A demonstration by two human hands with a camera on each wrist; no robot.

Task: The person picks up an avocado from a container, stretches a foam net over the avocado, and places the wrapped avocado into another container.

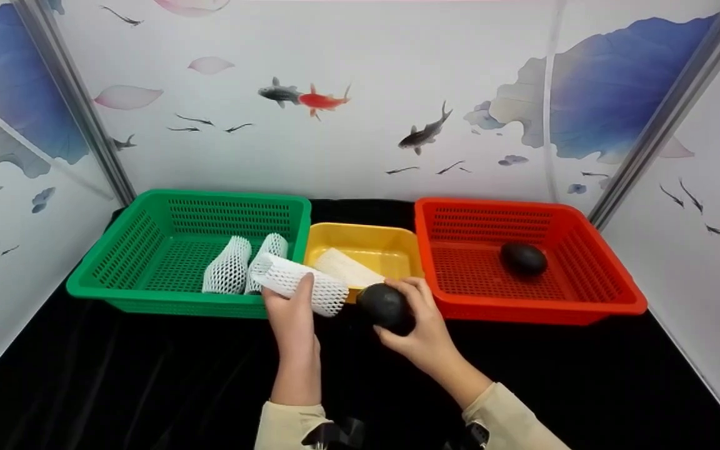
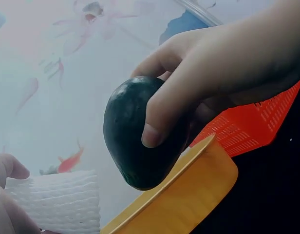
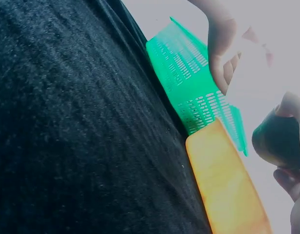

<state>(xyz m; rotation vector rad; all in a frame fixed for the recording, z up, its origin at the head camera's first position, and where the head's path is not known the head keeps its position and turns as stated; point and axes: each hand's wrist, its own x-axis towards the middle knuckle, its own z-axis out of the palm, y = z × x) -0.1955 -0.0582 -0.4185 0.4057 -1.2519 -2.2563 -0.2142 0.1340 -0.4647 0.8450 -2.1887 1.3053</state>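
My left hand (image 1: 292, 319) grips a white foam net sleeve (image 1: 329, 294), its thumb lying along the near side. Just right of it, my right hand (image 1: 423, 325) holds a dark avocado (image 1: 387, 308) between thumb and fingers. In the left wrist view the avocado (image 2: 135, 129) looks dark green, narrow end down, a short gap from the sleeve (image 2: 62, 202). Both hands are above the front edge of the yellow basket (image 1: 366, 232). Another white foam sleeve (image 1: 346, 267) lies in that basket, partly hidden behind the hands.
On the left, a green basket (image 1: 94, 281) contains two net-sleeved items (image 1: 227, 269), their contents hidden. To the right, a red basket (image 1: 541, 306) holds a second avocado (image 1: 523, 259). Black cloth (image 1: 166, 381) covers the table; printed panels (image 1: 360, 56) stand behind and at both sides.
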